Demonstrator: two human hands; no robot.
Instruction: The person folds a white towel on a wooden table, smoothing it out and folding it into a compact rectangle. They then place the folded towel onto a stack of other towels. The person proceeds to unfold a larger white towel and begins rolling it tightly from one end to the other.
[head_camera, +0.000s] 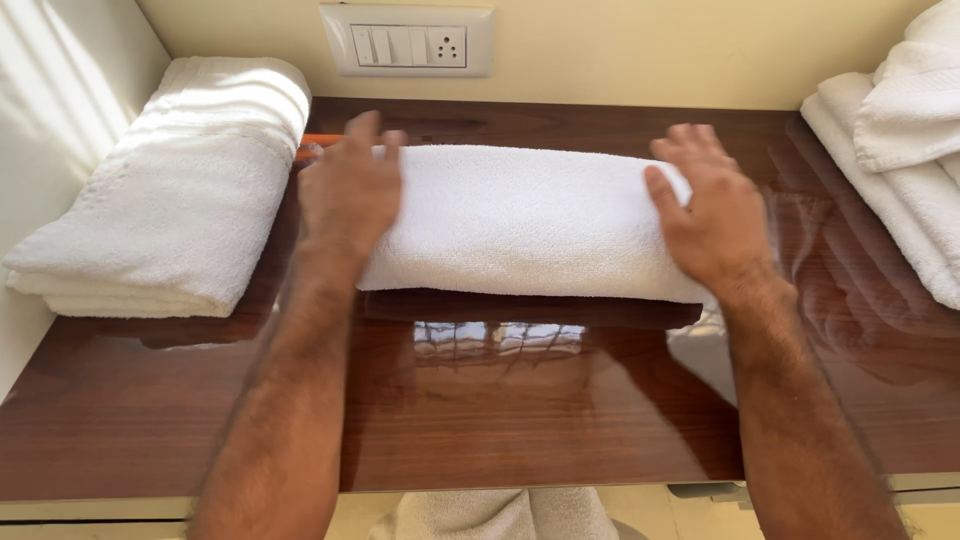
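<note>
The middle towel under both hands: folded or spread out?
Folded: the white towel is a compact thick oblong with a rounded front edge; left hand and right hand press its ends.

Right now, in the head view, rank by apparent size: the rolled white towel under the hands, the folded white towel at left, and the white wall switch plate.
1. Rolled white towel and folded white towel: look alike, too close to rank.
2. White wall switch plate: clearly smallest.

cream wall (620, 50) | switch plate (407, 41) | glossy (sunlit) wooden shelf (500, 420)
</note>
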